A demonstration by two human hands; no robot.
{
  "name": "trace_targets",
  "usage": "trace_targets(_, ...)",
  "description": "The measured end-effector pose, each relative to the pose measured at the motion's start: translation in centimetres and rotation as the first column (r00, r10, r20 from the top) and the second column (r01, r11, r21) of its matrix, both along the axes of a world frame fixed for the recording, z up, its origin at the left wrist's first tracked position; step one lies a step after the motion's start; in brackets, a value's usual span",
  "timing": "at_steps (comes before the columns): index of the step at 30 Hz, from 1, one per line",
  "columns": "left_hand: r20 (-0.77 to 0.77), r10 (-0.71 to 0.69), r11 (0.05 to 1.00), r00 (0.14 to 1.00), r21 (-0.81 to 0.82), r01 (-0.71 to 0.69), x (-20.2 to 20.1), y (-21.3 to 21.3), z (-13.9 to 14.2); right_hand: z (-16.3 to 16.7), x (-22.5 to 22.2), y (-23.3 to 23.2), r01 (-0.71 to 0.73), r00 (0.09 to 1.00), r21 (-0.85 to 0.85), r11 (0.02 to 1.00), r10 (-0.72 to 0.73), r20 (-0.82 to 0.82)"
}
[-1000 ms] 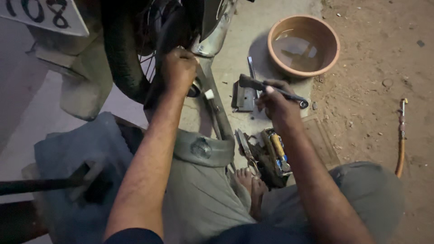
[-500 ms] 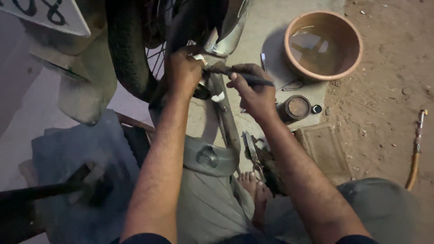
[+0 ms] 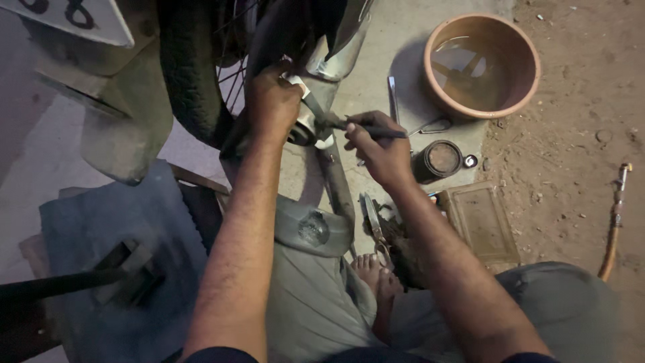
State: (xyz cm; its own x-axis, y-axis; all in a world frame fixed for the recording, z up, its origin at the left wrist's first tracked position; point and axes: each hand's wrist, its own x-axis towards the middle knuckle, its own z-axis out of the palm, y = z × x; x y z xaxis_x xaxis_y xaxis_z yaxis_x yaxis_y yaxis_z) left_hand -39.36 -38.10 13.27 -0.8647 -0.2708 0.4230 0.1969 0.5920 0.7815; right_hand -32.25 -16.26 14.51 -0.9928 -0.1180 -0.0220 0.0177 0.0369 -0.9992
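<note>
My left hand (image 3: 271, 101) grips a part at the hub of a motorcycle's rear wheel (image 3: 195, 74), by the chrome exhaust pipe (image 3: 336, 40). My right hand (image 3: 376, 144) is closed on a dark-handled tool (image 3: 349, 124); its tip points left and touches the same spot on the axle, right beside my left fingers. A white strip shows at the edge of my left hand. The tool's working end is partly hidden.
A terracotta bowl of water (image 3: 517, 94) stands at upper right. A small round tin (image 3: 440, 160), a flat rectangular tray (image 3: 480, 222), pliers (image 3: 376, 228) and loose tools lie on the concrete. A hose (image 3: 615, 228) lies on the dirt. A grey cloth (image 3: 121, 235) is left.
My right hand picked up the tool from the ground by the tool pile and brought it up left to the axle, next to my left hand. The view shifted closer.
</note>
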Motion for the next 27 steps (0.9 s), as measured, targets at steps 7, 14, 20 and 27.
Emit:
trace_targets(7, 0.191, 0.014, 0.993, 0.981, 0.112, -0.036, 0.1, 0.2, 0.5, 1.0, -2.9, -1.5, 0.02, 0.996, -0.081, 0.997, -0.028, -0.09)
trace_targets(14, 0.2, 0.037, 0.995, 0.979, 0.085, -0.055, 0.1, 0.3, 0.7, 0.0, -0.2, -1.2, 0.004, 0.989, 0.067, 0.998, 0.006, -0.146)
trace_targets(20, 0.141, 0.014, 0.978, 0.99, 0.206, -0.043, 0.2, 0.2, 0.7, -0.5, 0.1, 0.7, 0.066, 0.998, -0.069, 0.995, -0.064, 0.022)
trace_targets(27, 0.162, 0.025, 0.991, 0.987, 0.126, -0.046, 0.1, 0.1, 0.4, -1.3, -1.3, -1.3, 0.021, 0.995, -0.113, 0.993, -0.032, -0.094)
